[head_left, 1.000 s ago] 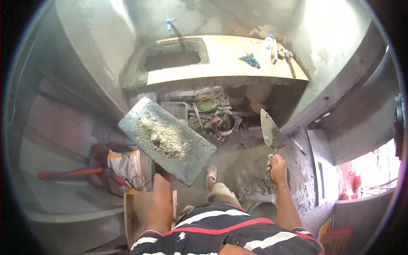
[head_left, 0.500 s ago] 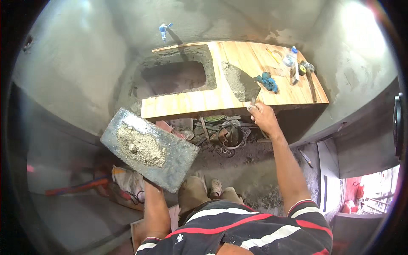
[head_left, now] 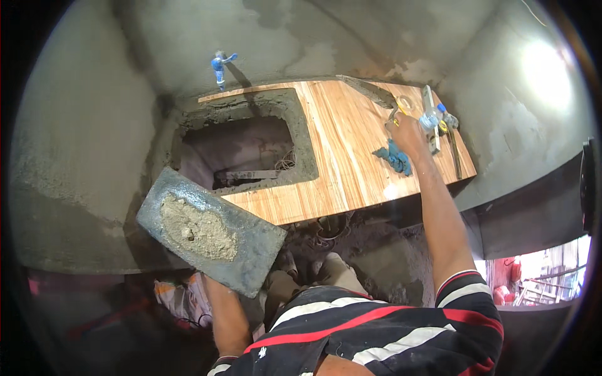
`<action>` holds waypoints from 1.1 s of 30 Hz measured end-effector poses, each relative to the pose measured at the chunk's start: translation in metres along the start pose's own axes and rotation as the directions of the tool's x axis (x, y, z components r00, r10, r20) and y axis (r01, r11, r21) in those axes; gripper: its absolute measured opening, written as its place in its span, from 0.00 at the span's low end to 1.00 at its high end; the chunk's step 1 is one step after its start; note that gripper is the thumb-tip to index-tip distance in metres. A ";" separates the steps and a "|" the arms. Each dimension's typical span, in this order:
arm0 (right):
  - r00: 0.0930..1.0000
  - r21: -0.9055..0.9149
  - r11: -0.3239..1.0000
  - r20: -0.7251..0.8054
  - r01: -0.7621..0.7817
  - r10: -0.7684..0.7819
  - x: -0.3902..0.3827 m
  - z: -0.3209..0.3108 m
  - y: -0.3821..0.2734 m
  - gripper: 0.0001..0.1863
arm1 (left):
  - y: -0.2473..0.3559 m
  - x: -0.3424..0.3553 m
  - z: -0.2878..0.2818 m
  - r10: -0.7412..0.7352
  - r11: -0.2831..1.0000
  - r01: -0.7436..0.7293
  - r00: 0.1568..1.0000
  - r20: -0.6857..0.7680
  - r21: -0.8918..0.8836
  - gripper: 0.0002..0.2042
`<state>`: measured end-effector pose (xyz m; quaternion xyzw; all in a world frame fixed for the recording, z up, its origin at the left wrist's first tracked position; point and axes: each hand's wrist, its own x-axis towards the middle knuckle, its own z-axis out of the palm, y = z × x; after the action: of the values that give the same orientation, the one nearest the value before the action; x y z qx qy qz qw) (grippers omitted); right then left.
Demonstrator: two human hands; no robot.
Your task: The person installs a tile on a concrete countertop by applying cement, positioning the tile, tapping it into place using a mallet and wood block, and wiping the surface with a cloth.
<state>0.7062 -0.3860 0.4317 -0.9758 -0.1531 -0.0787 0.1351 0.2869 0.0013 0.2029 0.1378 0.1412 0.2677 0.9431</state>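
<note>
On the left, a grey rectangular mortar board [head_left: 263,243] bears a heap of sandy mortar [head_left: 197,229]. My left hand is hidden beneath the board, holding it up; only the forearm [head_left: 226,313] shows. My right hand [head_left: 407,133] is closed round the handle of a trowel [head_left: 369,91]. The trowel's blade reaches left along the back edge of the wood-patterned countertop [head_left: 338,150], where it meets the wall, and looks tilted nearly edge-on. Just below my right hand lies a crumpled blue-green cloth [head_left: 395,156].
A mortar-rimmed rectangular opening [head_left: 307,160] cuts into the countertop's left part. Above it, a blue-handled tap [head_left: 219,69] sticks out of the wall. Right of my hand are a plastic bottle [head_left: 429,120], a tape measure [head_left: 443,128], a hammer [head_left: 455,153] and a yellow tape roll [head_left: 406,105].
My right hand has carried the trowel from the countertop's front middle to its back edge, turning the blade up. Mortar no longer shows on the blade. The view has shifted; the board stays at left.
</note>
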 end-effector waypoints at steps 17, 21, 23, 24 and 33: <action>0.900 0.011 0.913 0.170 0.407 -0.403 0.188 0.128 -0.183 0.12 | -0.015 -0.031 0.010 0.249 0.967 -0.253 0.948 -0.197 0.007 0.25; 0.828 0.058 0.831 0.074 0.553 -0.556 0.201 0.189 -0.235 0.11 | -0.021 -0.043 0.011 0.288 0.956 -0.294 0.926 -0.242 0.012 0.25; 0.789 0.061 0.791 0.056 0.609 -0.612 0.202 0.207 -0.261 0.12 | -0.023 -0.055 0.010 0.307 0.949 -0.313 0.911 -0.274 0.021 0.25; 0.783 0.070 0.785 0.064 0.615 -0.619 0.203 0.215 -0.271 0.12 | -0.022 -0.057 0.009 0.316 0.946 -0.323 0.903 -0.291 0.024 0.25; 0.757 0.020 0.762 0.093 0.648 -0.646 0.226 0.251 -0.281 0.13 | -0.032 -0.055 0.010 0.304 0.949 -0.316 0.897 -0.322 0.014 0.25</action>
<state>0.8572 0.0069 0.3040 -0.8664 -0.4861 -0.0755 0.0855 0.2600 -0.0565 0.2119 0.0951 0.2636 0.4358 0.8553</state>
